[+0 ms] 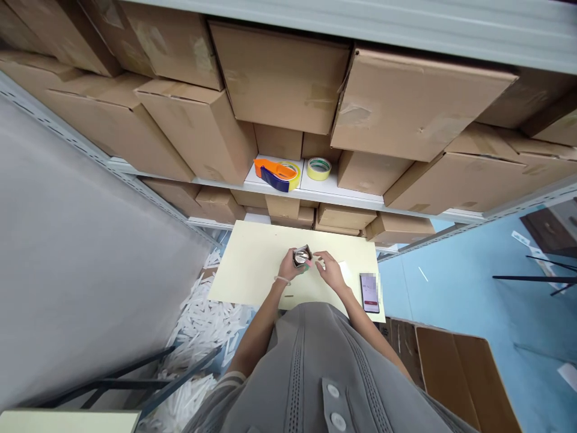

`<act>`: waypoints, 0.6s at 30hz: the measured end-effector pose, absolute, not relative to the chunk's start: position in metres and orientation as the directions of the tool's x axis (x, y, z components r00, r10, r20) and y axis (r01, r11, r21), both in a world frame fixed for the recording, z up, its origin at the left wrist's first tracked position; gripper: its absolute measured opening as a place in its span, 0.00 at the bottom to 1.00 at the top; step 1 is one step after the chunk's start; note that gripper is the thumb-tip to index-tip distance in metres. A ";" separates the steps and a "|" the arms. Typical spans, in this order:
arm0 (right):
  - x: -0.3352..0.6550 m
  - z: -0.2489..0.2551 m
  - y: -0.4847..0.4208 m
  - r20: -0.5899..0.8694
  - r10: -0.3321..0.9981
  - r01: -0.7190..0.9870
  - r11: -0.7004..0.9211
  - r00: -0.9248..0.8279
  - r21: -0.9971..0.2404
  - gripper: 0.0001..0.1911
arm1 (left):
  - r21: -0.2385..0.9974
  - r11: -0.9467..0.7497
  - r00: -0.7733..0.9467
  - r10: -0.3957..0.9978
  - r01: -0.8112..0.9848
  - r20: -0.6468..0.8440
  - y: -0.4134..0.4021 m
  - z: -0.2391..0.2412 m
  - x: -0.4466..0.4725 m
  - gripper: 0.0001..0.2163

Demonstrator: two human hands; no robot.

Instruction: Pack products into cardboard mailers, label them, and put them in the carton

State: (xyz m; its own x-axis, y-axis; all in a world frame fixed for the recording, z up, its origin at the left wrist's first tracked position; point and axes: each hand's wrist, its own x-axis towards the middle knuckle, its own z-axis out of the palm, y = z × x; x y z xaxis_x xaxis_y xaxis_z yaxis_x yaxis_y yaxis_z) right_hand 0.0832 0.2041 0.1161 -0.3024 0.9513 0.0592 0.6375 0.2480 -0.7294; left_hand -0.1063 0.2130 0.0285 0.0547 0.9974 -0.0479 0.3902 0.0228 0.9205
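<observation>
My left hand (288, 266), with a pale band at its wrist, is wrapped round a small open box (308, 264) above the cream tabletop (256, 252). Inside the box a shiny silvery round item (300, 257) shows; its exact kind is too small to make out. A bit of pink and green shows on the box's near side. Just right of the box, my right hand (330, 269) has its fingers bent and apart, with nothing visible in them. A white slip of paper (345, 270) lies partly behind that hand.
A phone (369, 293) lies at the table's right end. The shelf ahead (342, 193) carries cardboard boxes (279, 78), an orange and blue tape dispenser (277, 174) and a tape roll (319, 169). Paper strips (198, 331) cover the floor at left; an open carton (464, 379) stands at right.
</observation>
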 end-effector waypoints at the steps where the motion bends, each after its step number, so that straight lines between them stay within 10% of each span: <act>1: 0.086 0.114 0.199 0.064 0.962 0.621 0.222 -0.266 -0.752 0.16 | 0.916 0.034 0.013 0.999 0.401 -0.043 0.214 0.030 -0.114 0.31; 10: 0.102 0.091 0.148 -0.038 0.999 0.518 -0.023 -0.019 -0.855 0.15 | 0.935 0.159 -0.638 0.765 0.318 0.087 0.276 0.050 -0.243 0.30; 18: 0.093 0.089 0.140 -0.094 0.995 0.547 -0.096 0.032 -0.832 0.17 | 0.963 0.117 -0.717 0.690 0.244 0.098 0.298 0.034 -0.299 0.27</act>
